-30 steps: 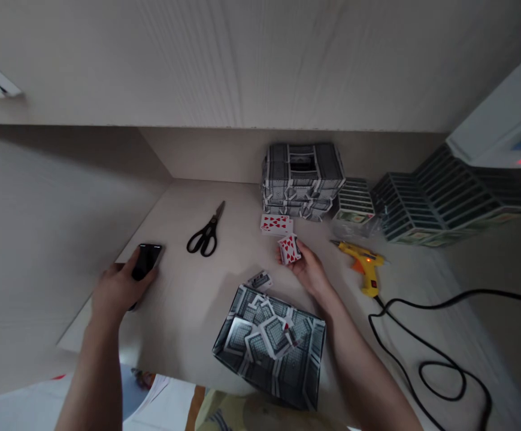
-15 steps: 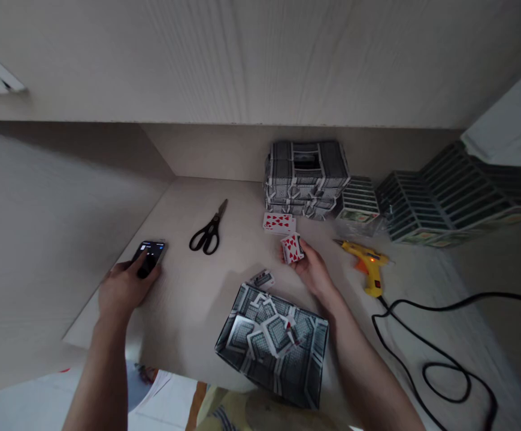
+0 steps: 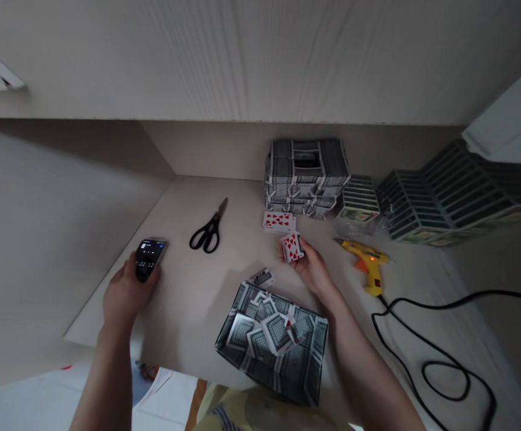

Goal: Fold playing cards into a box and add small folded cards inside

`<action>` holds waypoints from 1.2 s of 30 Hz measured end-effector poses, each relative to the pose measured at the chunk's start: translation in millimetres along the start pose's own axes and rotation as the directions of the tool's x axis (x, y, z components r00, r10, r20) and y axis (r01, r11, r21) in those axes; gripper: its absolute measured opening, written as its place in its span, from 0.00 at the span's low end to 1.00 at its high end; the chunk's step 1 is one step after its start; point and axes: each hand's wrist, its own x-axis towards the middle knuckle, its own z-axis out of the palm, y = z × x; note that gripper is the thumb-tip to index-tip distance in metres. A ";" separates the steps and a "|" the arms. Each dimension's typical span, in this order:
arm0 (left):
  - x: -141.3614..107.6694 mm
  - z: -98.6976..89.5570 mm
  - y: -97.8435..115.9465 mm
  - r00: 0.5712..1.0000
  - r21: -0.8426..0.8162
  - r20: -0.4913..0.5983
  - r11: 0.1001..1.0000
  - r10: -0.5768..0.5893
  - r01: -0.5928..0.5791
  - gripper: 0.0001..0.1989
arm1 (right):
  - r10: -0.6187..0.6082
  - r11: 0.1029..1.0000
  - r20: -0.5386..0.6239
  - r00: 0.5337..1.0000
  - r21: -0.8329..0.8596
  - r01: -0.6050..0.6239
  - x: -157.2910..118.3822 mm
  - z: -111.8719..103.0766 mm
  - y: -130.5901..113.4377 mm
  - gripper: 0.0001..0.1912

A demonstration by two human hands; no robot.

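Note:
My left hand (image 3: 128, 287) is wrapped round the lower part of a black phone (image 3: 149, 254) at the left of the table, its screen lit with digits. My right hand (image 3: 309, 263) holds a folded playing card piece (image 3: 292, 247) with red hearts facing up. Just beyond it lie flat red-pip cards (image 3: 279, 222). Nearest my body is a box made of playing cards (image 3: 305, 365), with loose folded cards (image 3: 267, 332) on it. Another folded card (image 3: 263, 278) rests against its far edge.
Black scissors (image 3: 208, 233) lie left of centre. A card-built box stack (image 3: 306, 173) stands at the back, with card stacks (image 3: 426, 209) to its right. A yellow glue gun (image 3: 368, 260) with a lit light and a looping black cord (image 3: 404, 341) lies at the right.
My left index finger has come off the phone's screen and the hand now grips the phone's side. The screen shows large digits. My right hand has barely moved.

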 end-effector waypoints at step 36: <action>-39.2 18.0 5.8 0.900 -0.274 -0.358 0.950 -0.247 0.152 0.33 | -0.002 1.000 0.029 1.000 -0.007 0.002 0.7 0.1 0.0 0.14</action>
